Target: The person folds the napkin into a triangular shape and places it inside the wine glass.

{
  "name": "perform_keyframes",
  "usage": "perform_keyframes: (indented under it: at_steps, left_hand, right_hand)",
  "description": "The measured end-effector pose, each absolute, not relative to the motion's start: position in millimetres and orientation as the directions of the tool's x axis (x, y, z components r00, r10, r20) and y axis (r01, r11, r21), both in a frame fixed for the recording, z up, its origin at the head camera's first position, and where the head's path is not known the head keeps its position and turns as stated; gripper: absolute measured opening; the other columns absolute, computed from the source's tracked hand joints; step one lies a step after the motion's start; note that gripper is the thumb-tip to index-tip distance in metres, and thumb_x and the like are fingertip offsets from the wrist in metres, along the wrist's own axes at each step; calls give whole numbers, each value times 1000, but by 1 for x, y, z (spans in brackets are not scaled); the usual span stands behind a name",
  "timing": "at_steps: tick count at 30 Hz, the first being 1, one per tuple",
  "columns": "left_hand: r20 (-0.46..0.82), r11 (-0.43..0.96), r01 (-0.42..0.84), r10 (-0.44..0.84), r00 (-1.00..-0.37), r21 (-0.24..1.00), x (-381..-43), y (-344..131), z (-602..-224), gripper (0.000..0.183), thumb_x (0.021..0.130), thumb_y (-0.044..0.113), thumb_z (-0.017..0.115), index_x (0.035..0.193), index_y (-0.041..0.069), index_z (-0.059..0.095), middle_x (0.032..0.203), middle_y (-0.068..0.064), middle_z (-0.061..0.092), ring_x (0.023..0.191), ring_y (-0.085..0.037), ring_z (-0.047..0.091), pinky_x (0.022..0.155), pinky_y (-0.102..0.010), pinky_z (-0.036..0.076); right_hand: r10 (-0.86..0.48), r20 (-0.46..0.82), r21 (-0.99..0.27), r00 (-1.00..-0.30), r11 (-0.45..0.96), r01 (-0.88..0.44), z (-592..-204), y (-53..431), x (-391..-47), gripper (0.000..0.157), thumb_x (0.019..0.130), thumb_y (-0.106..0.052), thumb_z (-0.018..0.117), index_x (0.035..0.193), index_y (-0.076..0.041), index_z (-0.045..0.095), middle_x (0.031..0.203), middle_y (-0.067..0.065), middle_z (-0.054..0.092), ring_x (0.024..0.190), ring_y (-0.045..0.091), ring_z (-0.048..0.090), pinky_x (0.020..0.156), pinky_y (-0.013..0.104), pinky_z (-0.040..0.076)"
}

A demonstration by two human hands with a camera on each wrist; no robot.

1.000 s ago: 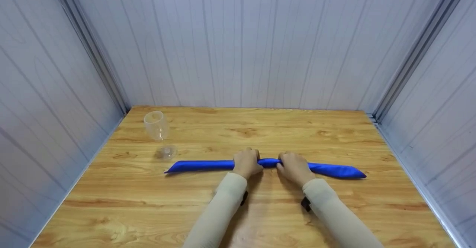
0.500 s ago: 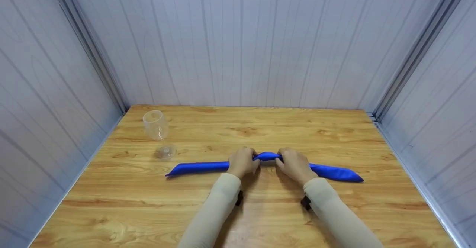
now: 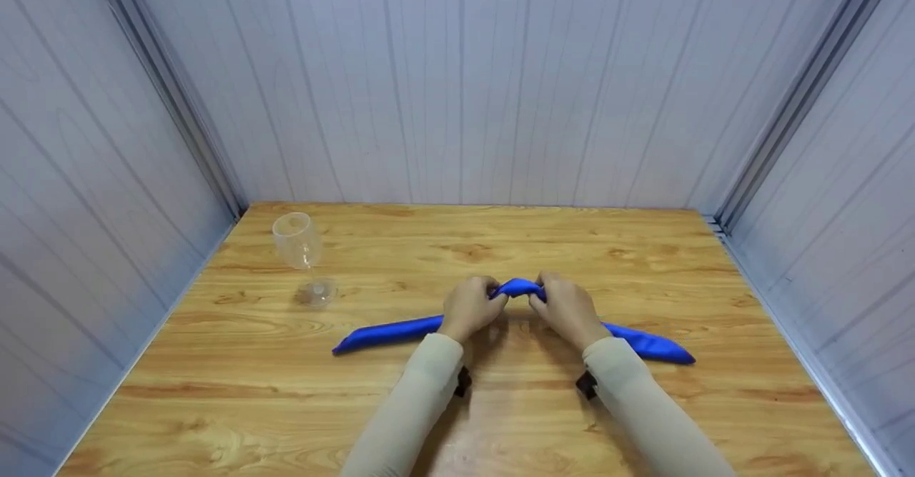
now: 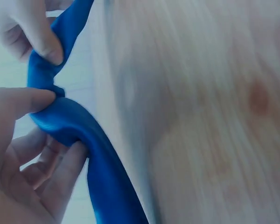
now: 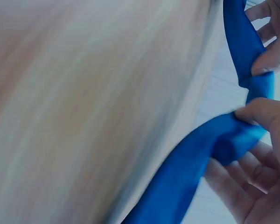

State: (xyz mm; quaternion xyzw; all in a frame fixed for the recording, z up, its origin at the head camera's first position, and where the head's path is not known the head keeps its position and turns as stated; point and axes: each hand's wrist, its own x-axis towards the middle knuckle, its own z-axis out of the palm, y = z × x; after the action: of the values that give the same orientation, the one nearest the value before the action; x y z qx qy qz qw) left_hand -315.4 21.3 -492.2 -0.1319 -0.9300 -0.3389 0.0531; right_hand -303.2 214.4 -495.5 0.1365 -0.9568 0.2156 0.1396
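Note:
A long blue strip of satin-like cloth (image 3: 520, 288), folded narrow, is raised at its middle by both hands. My left hand (image 3: 472, 307) pinches it between thumb and curled fingers; the left wrist view shows the thumb pressing on the cloth (image 4: 74, 119) from one side and the fingers on the other. A short way to the right, my right hand (image 3: 568, 311) pinches it the same way, with the cloth (image 5: 177, 168) trailing down past the fingers in the right wrist view. Between the hands a short stretch arches up. Both pointed ends slope down to the table on either side.
A clear stemmed glass (image 3: 299, 244) stands upright at the back left of the wood-grain table (image 3: 286, 405). Pale panel walls (image 3: 457, 84) enclose the table at the back and on both sides.
Both hands have lifted the middle of the cloth up off the table and slightly away. The stretch between them now arches, and the two ends have drawn inward. The glass stays put.

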Motion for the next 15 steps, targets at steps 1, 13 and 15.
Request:
perform_keyframes:
  at_steps: [1,13,15]
  left_hand:
    - [207,720,288,202,-957,631,-315,21,-491,19,92,29,71,102,14,77,80,7,67,64,-8,56,61,-28,49]
    - [323,570,350,153,-934,743,-314,23,-479,18,91,28,73,103,15,77,80,9,66,60,-4,57,57,-25,49]
    - [332,520,355,140,-933,777,-313,23,-476,19,91,29,74,103,15,78,84,8,67,67,-5,61,61,-25,52]
  right_hand:
    - [-196,359,-384,-913,860,-336,-495,214,-304,13,93,-16,69,98,-4,64,78,4,60,64,17,54,59,35,48]
    - [-111,518,-535,-848,731,-423,-485,212,-306,11,92,-10,71,92,-5,60,76,3,58,64,18,53,59,35,44]
    - [-76,499,-601,-863,687,-407,-481,212,-305,10,93,-11,71,93,-6,62,78,3,61,67,18,56,62,35,46]
